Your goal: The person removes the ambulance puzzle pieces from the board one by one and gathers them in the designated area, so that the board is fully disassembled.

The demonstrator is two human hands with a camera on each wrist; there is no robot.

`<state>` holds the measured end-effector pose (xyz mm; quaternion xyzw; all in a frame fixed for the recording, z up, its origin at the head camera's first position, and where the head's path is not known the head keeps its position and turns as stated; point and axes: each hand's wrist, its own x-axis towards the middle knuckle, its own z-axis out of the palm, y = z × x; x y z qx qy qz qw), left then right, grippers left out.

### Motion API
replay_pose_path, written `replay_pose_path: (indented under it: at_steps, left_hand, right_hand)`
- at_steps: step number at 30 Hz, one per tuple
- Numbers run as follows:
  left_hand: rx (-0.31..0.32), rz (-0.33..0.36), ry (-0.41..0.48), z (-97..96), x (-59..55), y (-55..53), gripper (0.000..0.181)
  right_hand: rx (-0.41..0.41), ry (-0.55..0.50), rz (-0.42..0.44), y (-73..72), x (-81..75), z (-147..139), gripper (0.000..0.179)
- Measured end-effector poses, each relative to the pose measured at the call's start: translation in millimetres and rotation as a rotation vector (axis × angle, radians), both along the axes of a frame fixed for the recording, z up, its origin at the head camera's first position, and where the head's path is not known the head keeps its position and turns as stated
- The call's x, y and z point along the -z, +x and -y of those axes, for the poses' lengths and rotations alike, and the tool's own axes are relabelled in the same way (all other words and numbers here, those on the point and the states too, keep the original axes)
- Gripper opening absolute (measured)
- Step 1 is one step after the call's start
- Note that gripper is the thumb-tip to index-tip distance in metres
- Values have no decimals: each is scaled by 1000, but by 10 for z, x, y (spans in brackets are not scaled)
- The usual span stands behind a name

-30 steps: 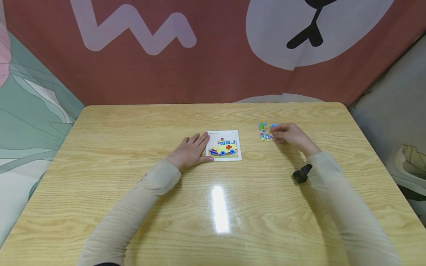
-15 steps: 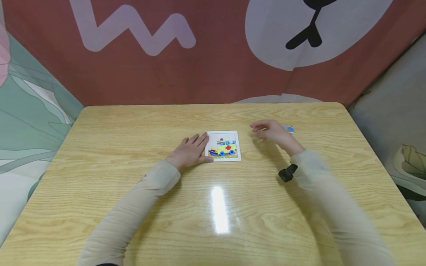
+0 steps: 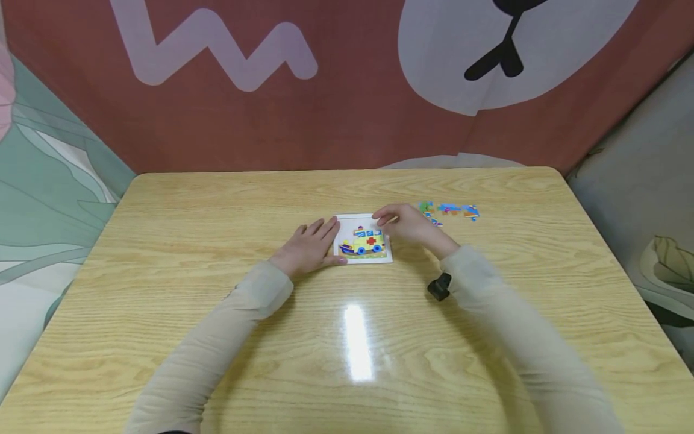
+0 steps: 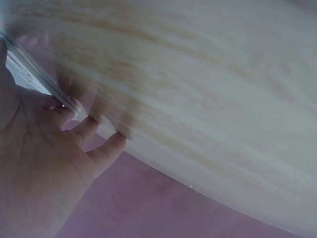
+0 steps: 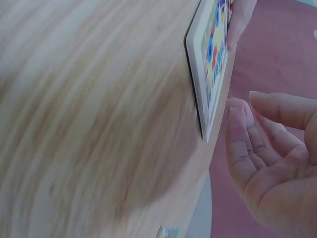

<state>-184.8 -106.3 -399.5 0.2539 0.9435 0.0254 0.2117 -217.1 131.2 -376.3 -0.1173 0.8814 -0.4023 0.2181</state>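
A white-framed jigsaw puzzle [image 3: 361, 261] lies on the table, with a yellow ambulance picture across its lower part and bare white above. My left hand [image 3: 307, 246] rests with spread fingers at the frame's left edge; in the left wrist view, fingertips [image 4: 119, 139] touch the tabletop. My right hand [image 3: 403, 224] hovers at the frame's upper right corner. In the right wrist view its thumb and bent fingers [image 5: 238, 134] come close together beside the puzzle, and I cannot tell whether a piece is between them.
Several loose puzzle pieces [image 3: 449, 208] in blue, green and orange lie right of the frame, partly behind the right hand. The wooden table [image 3: 217, 199] meets a reddish printed cloth [image 3: 271, 132] at its back edge. A black wrist camera [image 3: 440, 287] hangs from the right sleeve.
My right hand has moved left from the loose pieces to the frame's upper right corner, uncovering pieces on the right. The left hand and the puzzle frame have stayed in place.
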Motion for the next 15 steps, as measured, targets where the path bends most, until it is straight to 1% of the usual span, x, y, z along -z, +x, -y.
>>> replay_pose_path:
  at_steps: [5, 12, 15]
  left_hand:
    - [-2, 0, 4, 1, 3, -3, 87]
    - [-2, 2, 9, 2, -5, 11, 87]
    - [2, -5, 9, 2, -1, 11, 87]
  right_hand:
    - [-58, -18, -22, -10, 51, 97, 32]
    - [-84, -12, 23, 8, 40, 194, 34]
    - [-95, 3, 30, 15, 30, 214, 35]
